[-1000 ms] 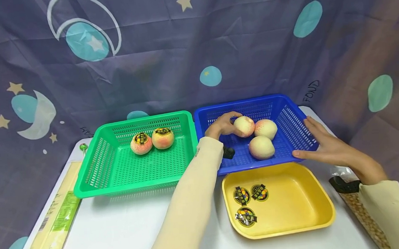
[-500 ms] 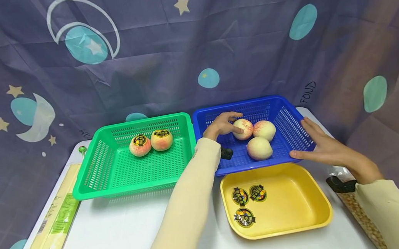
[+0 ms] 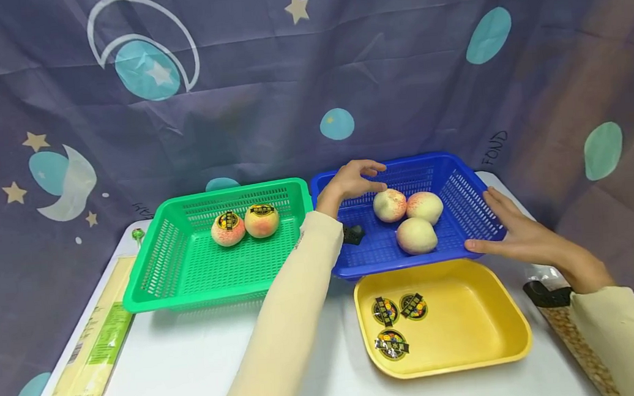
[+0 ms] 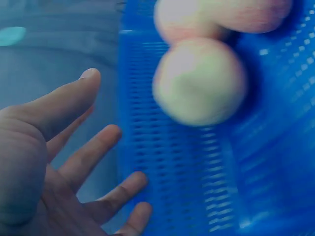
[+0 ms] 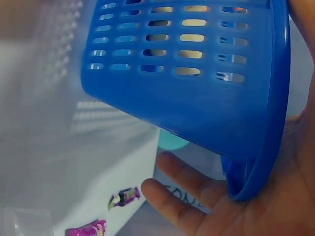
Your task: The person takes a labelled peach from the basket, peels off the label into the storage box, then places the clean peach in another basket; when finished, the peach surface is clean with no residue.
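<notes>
In the head view three pale peaches lie touching in the blue basket [image 3: 362,259]: a left one [image 3: 389,206], a right one [image 3: 425,207] and a front one [image 3: 416,236]. My left hand [image 3: 351,180] is above the basket's back left part, near the left peach. In the left wrist view its fingers [image 4: 83,162] are spread and apart from the nearest peach [image 4: 199,81]. My right hand [image 3: 524,235] rests against the basket's right end, thumb at the front corner. In the right wrist view its palm meets the rim [image 5: 279,98], fingers extended.
A green basket [image 3: 217,272] at left holds two peaches [image 3: 245,223] with black round stickers. In front, a yellow tray [image 3: 459,335] bears three such stickers. A yellow-green packet [image 3: 95,342] lies far left, a lollipop [image 3: 138,235] behind it, a bag of brown kernels [image 3: 573,346] at right.
My left hand has let go of the left peach and moved up and back from it. The left peach has turned slightly. My right hand stays at the blue basket's rim.
</notes>
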The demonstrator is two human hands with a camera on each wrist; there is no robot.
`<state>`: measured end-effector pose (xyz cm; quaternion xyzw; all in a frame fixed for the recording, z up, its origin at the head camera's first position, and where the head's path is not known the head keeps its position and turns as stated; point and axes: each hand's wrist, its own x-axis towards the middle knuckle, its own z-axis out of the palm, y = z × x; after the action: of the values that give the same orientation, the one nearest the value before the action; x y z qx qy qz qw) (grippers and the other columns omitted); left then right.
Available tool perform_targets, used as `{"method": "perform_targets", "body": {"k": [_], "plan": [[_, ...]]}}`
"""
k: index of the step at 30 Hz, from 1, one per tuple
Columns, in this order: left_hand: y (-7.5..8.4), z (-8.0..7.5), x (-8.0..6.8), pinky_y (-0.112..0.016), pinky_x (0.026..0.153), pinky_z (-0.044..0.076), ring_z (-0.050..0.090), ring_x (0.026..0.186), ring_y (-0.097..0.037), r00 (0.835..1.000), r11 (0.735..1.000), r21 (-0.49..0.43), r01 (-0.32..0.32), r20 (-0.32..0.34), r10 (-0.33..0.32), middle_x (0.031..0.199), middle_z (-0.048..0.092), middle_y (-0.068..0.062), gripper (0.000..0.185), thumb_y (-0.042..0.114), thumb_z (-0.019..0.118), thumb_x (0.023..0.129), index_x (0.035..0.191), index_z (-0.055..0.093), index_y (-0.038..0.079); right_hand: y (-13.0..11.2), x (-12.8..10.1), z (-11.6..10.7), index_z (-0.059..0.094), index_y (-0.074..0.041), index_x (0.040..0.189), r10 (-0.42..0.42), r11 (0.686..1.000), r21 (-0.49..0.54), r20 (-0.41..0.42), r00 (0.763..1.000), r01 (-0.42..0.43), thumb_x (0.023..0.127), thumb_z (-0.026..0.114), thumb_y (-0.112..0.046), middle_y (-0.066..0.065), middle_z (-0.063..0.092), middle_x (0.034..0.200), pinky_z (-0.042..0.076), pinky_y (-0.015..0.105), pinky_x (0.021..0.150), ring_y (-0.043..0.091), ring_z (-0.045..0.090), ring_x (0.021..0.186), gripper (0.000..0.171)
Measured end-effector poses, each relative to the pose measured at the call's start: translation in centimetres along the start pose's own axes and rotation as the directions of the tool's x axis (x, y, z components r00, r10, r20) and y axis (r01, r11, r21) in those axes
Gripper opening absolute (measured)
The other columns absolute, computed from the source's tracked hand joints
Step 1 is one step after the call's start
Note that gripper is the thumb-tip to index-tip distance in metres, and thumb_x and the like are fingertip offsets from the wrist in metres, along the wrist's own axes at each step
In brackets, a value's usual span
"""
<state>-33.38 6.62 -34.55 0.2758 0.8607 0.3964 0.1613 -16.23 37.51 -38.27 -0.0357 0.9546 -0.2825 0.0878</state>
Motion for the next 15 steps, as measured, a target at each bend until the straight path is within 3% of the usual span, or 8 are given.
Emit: {"method": "perform_targets", "body": {"k": [4, 7, 11, 15], "plan": [[1.2, -2.9, -2.5, -0.043, 0.116, 0.042, 0.048, 0.144, -0.028, 0.998, 0.995, 0.075, -0.060, 0.001, 0.061, 0.149, 0.057, -0.008, 0.047, 0.031, 0.071, 0.096, 0.141, 0.061, 0.022, 0.2, 0.2, 0.1, -0.016, -0.007, 0.161, -0.019, 1.000, -0.004, 0.003, 1.000, 0.019, 0.092, 0.069, -0.048, 0.018, -0.025, 0.168, 0.011, 0.086, 0.104, 0.057, -0.010, 0.152, 0.117], [1.6, -5.1, -5.6, -0.042, 0.115, 0.043, 0.050, 0.141, -0.024, 0.995, 0.983, 0.151, -0.102, 0.005, 0.102, 0.147, 0.059, -0.003, 0.046, 0.035, 0.070, 0.096, 0.141, 0.062, 0.023, 0.3, 0.3, 0.2, -0.016, -0.005, 0.160, -0.035, 0.999, 0.001, -0.001, 0.999, 0.035, 0.093, 0.069, -0.046, 0.020, -0.025, 0.167, 0.009, 0.086, 0.106, 0.057, -0.011, 0.152, 0.116], [0.8, -8.3, -11.4, -0.041, 0.115, 0.042, 0.052, 0.138, -0.017, 0.994, 0.970, 0.221, -0.098, -0.027, 0.106, 0.144, 0.061, 0.006, 0.045, 0.038, 0.070, 0.096, 0.139, 0.063, 0.028, 0.4, 0.3, 0.3, -0.017, -0.004, 0.160, -0.053, 0.999, 0.004, -0.007, 0.999, 0.053, 0.094, 0.068, -0.044, 0.021, -0.026, 0.166, 0.008, 0.086, 0.106, 0.058, -0.012, 0.151, 0.115], [-2.4, -11.3, -18.1, -0.046, 0.113, 0.042, 0.050, 0.136, -0.018, 0.985, 0.973, 0.228, -0.015, -0.166, 0.054, 0.143, 0.061, 0.009, 0.043, 0.041, 0.071, 0.095, 0.137, 0.064, 0.032, 0.4, 0.2, 0.2, -0.018, -0.004, 0.159, -0.053, 0.998, -0.022, -0.003, 0.999, 0.053, 0.094, 0.067, -0.046, 0.020, -0.028, 0.166, 0.007, 0.087, 0.104, 0.058, -0.014, 0.150, 0.115]]}}
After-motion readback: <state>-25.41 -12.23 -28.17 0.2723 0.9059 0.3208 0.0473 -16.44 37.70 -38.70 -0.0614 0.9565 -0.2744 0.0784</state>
